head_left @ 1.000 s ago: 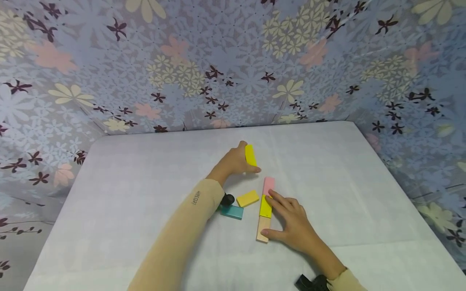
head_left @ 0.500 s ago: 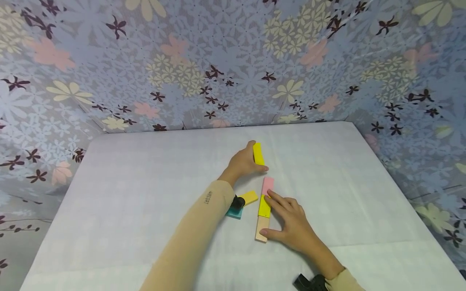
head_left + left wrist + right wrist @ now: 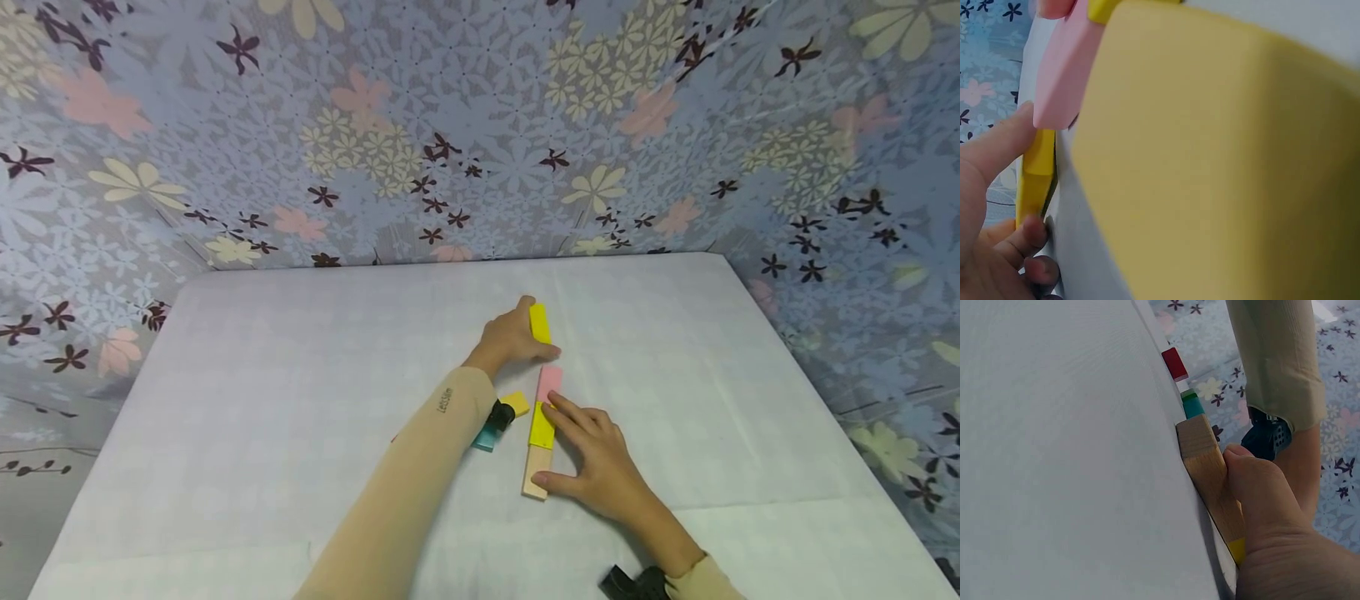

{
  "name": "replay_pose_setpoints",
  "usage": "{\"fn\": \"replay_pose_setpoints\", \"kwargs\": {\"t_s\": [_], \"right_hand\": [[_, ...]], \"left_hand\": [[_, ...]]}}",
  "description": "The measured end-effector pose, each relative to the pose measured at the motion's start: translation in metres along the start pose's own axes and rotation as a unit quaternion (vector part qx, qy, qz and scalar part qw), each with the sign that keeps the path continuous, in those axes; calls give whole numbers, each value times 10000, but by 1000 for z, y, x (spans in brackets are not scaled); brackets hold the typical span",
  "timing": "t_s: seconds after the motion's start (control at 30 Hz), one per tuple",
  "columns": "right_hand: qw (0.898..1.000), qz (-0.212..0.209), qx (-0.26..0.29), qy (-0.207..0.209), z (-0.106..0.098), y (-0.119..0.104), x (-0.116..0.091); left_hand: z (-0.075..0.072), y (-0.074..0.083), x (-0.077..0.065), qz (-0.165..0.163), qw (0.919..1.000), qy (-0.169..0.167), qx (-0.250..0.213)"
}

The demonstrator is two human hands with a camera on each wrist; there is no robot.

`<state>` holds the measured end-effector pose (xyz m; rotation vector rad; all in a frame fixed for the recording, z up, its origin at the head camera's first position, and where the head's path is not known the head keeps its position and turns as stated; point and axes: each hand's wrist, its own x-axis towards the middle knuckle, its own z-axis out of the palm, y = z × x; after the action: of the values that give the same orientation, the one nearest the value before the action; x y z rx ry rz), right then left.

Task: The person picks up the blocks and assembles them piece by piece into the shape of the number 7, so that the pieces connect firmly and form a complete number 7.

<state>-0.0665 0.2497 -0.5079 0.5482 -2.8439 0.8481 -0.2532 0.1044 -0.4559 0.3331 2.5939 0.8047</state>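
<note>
In the head view my left hand (image 3: 513,337) grips a yellow block (image 3: 540,323) by its ends, between thumb and fingers. The block is just beyond a straight row on the table. That row runs from a pink block (image 3: 550,382) through another yellow block (image 3: 542,427) to a plain wooden block (image 3: 537,473) nearest me. My right hand (image 3: 600,467) lies along the row's right side, its thumb touching the wooden block and its fingertips on the middle yellow and pink blocks. The left wrist view shows the held yellow block (image 3: 1035,181) close to the pink end.
A loose yellow block (image 3: 516,403) and a teal block (image 3: 486,437) lie left of the row, partly under my left wrist. A red block (image 3: 1174,364) shows in the right wrist view. White cloth covers the table (image 3: 300,375); floral fabric (image 3: 480,125) hangs behind.
My left hand has carried the yellow block rightwards, then slightly nearer, toward the row's far end. The left forearm covers more of the loose blocks. The right hand has stayed on the row.
</note>
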Motion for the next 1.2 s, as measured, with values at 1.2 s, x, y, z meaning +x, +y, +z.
{"fn": "replay_pose_setpoints", "kwargs": {"t_s": [1.2], "right_hand": [[10000, 89, 11, 20, 1, -4, 6]], "left_hand": [[1, -3, -1, 800, 9960, -254, 309]]}}
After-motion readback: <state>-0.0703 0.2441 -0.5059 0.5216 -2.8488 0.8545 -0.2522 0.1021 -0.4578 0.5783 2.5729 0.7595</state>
